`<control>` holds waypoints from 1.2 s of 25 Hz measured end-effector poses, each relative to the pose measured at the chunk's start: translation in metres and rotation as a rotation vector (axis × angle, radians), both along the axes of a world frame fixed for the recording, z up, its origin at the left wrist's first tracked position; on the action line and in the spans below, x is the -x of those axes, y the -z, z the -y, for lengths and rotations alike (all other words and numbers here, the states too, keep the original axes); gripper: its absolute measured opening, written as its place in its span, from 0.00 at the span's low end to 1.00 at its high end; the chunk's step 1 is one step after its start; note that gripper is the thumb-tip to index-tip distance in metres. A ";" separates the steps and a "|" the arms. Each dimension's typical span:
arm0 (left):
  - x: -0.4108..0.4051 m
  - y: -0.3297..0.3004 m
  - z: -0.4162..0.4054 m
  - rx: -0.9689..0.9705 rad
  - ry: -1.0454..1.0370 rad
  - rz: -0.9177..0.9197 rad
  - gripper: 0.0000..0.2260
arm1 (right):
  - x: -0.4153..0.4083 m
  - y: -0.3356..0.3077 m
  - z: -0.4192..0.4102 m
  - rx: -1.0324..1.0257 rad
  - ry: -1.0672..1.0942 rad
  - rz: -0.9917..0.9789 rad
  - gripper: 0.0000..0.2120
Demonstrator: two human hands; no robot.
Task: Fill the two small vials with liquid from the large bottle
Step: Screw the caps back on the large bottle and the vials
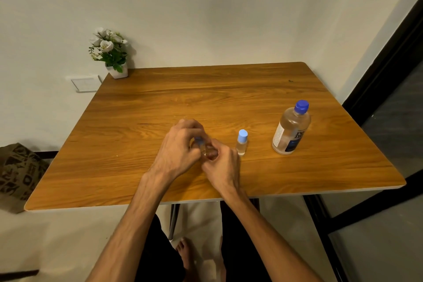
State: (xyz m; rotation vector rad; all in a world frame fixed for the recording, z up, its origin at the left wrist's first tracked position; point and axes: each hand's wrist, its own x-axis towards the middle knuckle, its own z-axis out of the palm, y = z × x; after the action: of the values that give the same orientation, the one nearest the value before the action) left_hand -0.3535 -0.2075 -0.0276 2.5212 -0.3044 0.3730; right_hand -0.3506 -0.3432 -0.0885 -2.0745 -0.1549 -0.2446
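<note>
Both hands meet over the middle of the wooden table [160, 103] around one small clear vial [204, 150]. My left hand [183, 144] curls over its light blue cap, and my right hand [220, 165] grips the glass body from the right. Most of that vial is hidden by the fingers. A second small vial [242, 143] with a light blue cap stands upright just right of my right hand, untouched. Farther right stands the large clear bottle [290, 129], upright, its dark blue cap on and clear liquid inside.
A small white pot of white flowers [112, 55] sits at the table's far left corner by the wall. A patterned bag [18, 174] lies on the floor to the left. A dark door frame [389, 71] runs along the right side.
</note>
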 end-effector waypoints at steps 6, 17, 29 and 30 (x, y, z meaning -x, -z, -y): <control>-0.006 0.003 0.006 0.027 -0.204 0.086 0.12 | -0.001 0.001 0.001 0.050 -0.012 -0.018 0.12; -0.008 0.012 0.007 0.084 -0.199 0.057 0.09 | -0.004 0.000 0.001 0.055 -0.033 -0.028 0.15; -0.008 0.026 0.004 0.266 -0.178 0.082 0.08 | -0.007 0.000 -0.001 0.110 -0.086 -0.040 0.18; -0.009 0.025 0.005 0.259 -0.165 0.077 0.08 | -0.008 -0.002 -0.001 0.113 -0.091 -0.042 0.18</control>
State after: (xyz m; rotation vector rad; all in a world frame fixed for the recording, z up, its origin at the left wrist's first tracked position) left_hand -0.3445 -0.2124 -0.0524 2.2860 -0.0707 0.5393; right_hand -0.3431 -0.3422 -0.0869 -2.1766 -0.2423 -0.1390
